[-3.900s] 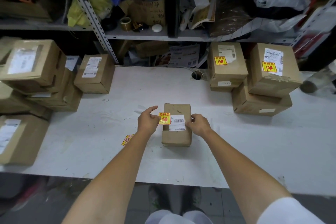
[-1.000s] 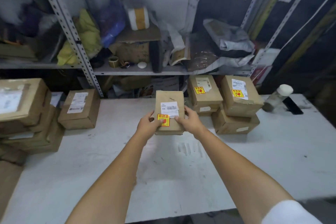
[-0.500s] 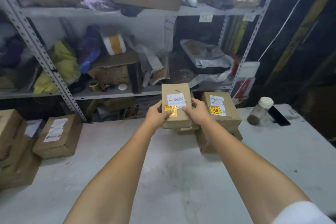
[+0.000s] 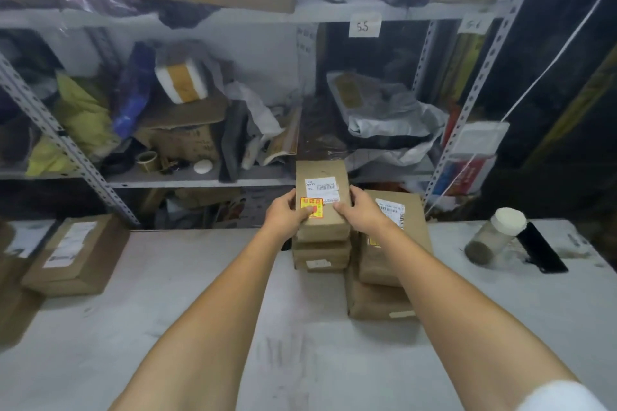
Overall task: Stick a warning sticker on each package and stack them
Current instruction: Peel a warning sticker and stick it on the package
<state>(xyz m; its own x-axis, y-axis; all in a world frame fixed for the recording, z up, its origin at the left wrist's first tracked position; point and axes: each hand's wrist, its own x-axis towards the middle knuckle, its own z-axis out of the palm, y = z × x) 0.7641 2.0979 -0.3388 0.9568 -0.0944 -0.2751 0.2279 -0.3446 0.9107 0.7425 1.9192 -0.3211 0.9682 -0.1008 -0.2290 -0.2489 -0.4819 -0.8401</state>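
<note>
So the package (image 4: 329, 222) is up on top of the left-hand stack (image 4: 320, 255) of brown boxes at the back of the desk (image 4: 300, 360), right beside the neighbouring stack (image 4: 384, 297). We honestly can't tell if it's fully resting on the box below or a hair above it. The left hand (image 4: 285, 218) grips its left edge with the thumb lying over part of the warning sticker (image 4: 316, 203). The right hand (image 4: 362, 213) grips the right edge, thumb on top just under the white shipping label (image 4: 321, 184). Both hands are wrapped round the package, nothing loose.

We reckon the two-sided hold is there to square it up with the boxes underneath so the pile doesn't lean. The stickered face is up so the warning can be read from above once it's stacked.

Orientation: it's lying flat, broad face up. The long axis runs away from the person toward the shelving (image 4: 200, 178), with a short end facing us. The sticker sits at the near left corner, the label further back.

Further out, another box (image 4: 75, 255) at the left of the desk shows only a white label and no warning sticker that we can see, so we'd guess there's more to do. Off to the right, a white-capped jar (image 4: 494, 235) sits just beside a flat black thing (image 4: 541, 252) we can't identify
</note>
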